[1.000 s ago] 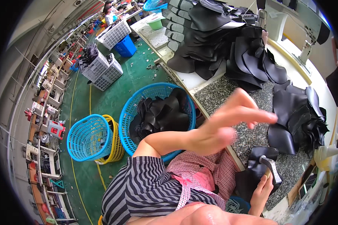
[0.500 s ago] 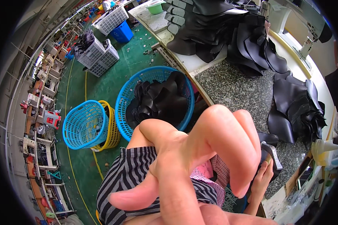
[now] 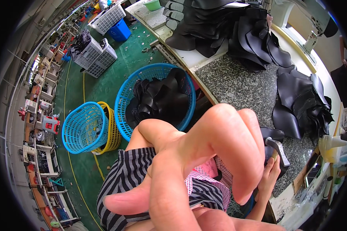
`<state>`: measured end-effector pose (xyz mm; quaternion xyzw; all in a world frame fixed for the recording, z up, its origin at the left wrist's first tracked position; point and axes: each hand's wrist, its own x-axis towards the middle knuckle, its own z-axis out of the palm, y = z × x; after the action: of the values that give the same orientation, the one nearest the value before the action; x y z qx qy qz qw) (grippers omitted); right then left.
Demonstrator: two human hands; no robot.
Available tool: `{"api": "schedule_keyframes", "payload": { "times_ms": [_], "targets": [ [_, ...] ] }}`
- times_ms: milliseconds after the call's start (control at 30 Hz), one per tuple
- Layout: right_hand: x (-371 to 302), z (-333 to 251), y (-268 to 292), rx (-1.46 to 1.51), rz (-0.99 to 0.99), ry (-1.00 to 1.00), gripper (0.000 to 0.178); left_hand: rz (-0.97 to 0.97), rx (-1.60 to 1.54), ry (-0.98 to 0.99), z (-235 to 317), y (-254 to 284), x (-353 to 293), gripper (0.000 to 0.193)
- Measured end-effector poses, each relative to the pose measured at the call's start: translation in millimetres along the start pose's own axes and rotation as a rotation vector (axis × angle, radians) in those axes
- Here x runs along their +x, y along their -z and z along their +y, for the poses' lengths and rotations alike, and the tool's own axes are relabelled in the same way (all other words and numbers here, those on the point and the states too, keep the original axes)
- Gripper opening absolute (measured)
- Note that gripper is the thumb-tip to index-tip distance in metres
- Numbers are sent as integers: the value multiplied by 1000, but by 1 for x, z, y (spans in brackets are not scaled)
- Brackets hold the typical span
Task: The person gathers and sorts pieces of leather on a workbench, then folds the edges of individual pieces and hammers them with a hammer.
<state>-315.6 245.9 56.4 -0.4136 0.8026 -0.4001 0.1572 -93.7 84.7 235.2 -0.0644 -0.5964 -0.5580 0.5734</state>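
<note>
My left hand (image 3: 216, 150) is raised very close to the camera and fills the lower middle. Its fingers are bent but spread apart, with nothing visible between them; some fingertips run out of view at the lower edge. Beyond it, at the right, my right hand (image 3: 269, 175) grips the wooden handle of a hammer (image 3: 282, 153) with a shiny metal head. The hammer is over the speckled stone slab (image 3: 241, 84), beside a black leather-like piece (image 3: 273, 133) partly hidden by my left hand. More black pieces (image 3: 302, 102) lie in a loose pile on the slab's right side.
A larger stack of black pieces (image 3: 204, 27) covers the far worktop. On the green floor to the left stand a round blue basket (image 3: 121, 82) of black pieces, a light-blue basket (image 3: 75, 142) and a yellow one (image 3: 113, 144). A sewing machine (image 3: 312, 36) stands far right.
The view has shifted slightly, so the surroundings sit a little higher and further left. The hammer's head shows at a slightly different angle. My left hand remains raised near the camera.
</note>
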Motion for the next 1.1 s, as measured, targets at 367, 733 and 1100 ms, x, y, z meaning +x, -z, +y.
{"api": "schedule_keyframes", "payload": {
  "times_ms": [367, 733, 1100],
  "targets": [
    [-4, 7, -2, 9, 15, -87, 38, -267, 59, -389, -41, 44, 1, 23],
    [-3, 9, -6, 18, 52, -68, 39, -53, 86, -373, -41, 24, 8, 14],
    [-4, 12, -2, 17, -8, -83, 40, -772, 629, 439, -218, 51, -61, 51]
  ]
}}
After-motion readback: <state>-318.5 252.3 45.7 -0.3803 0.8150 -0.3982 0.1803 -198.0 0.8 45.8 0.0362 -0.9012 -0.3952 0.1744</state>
